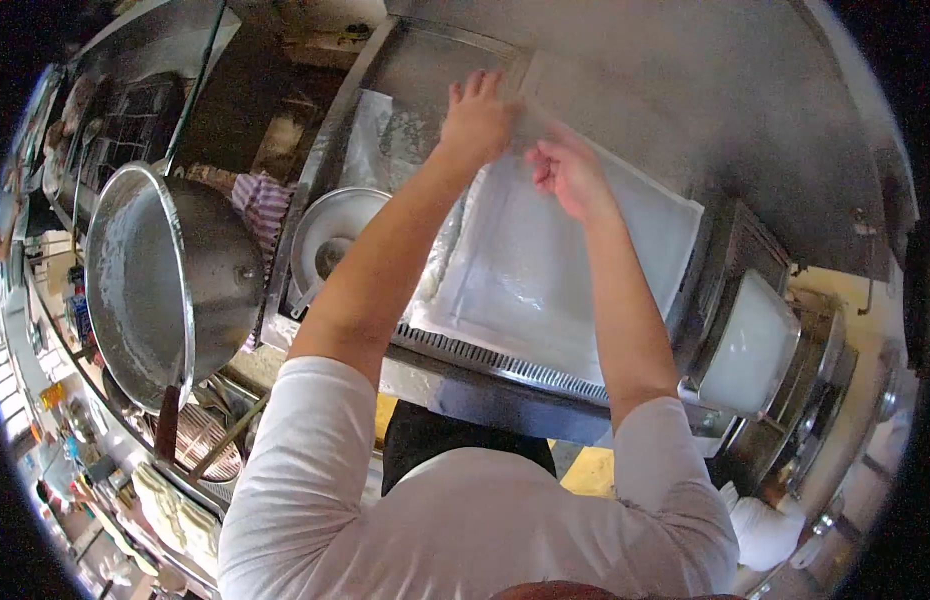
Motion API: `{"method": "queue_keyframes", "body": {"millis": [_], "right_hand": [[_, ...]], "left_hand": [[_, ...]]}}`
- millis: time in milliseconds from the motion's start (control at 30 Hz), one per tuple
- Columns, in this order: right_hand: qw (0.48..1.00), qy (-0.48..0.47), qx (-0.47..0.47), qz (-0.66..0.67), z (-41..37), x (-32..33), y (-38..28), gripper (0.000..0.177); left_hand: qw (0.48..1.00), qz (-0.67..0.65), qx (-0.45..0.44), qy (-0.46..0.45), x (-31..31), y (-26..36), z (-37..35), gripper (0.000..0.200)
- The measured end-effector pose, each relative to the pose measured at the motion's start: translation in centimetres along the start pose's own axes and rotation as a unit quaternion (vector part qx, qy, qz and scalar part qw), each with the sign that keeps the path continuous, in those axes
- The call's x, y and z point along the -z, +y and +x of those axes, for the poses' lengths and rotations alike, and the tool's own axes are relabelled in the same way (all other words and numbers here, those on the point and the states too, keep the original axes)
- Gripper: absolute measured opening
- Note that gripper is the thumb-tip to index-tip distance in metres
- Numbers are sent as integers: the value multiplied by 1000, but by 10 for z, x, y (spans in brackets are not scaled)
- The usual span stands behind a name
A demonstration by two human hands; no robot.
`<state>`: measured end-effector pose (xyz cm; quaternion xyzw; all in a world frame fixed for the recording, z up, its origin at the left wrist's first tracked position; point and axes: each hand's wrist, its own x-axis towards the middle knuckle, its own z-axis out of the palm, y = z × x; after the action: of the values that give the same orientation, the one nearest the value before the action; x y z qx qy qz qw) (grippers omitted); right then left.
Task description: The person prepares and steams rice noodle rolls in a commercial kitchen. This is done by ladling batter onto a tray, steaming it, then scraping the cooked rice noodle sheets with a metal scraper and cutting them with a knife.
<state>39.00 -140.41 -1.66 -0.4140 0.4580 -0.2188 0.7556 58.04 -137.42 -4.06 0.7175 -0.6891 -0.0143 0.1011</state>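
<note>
Head view, only 1 camera here: both arms are stretched out over a thin white sheet that lies flat on a steel tray and fills the middle of the scene, with its far corner lifted clear of the tray. The right hand has its fingers curled in narrow and is pinching that lifted, see-through flap. The left hand is at the far edge just left of it, fingers out fairly straight and thumb hidden, so I can't tell if it's gripping or only pressing there. My take on doing this well: the sheet looks wet and flimsy, so I'd grip it at 2 spots set well apart along the far edge rather than 1 corner, pull low and slow toward the near side, and hold both hands at the same height so it doesn't tear or fold onto itself. The far side looks hazy, maybe steam, so I'd go fingertips only and not whole palms. Stuff around: a big steel pot off to the left, a round bowl between the pot and the sheet, a slotted strip along the near edge, and a white tub to the right, all apart from the hands
</note>
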Motion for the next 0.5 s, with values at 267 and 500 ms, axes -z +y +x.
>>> {"method": "queue_keyframes", "body": {"millis": [267, 500], "right_hand": [[990, -50, -29, 129, 31, -24, 6, 45], [954, -98, -190, -208, -159, -80, 104, 45]], "left_hand": [[998, 17, -2, -66, 3, -4, 10, 53], [998, 22, -14, -55, -2, -3, 17, 55]]}}
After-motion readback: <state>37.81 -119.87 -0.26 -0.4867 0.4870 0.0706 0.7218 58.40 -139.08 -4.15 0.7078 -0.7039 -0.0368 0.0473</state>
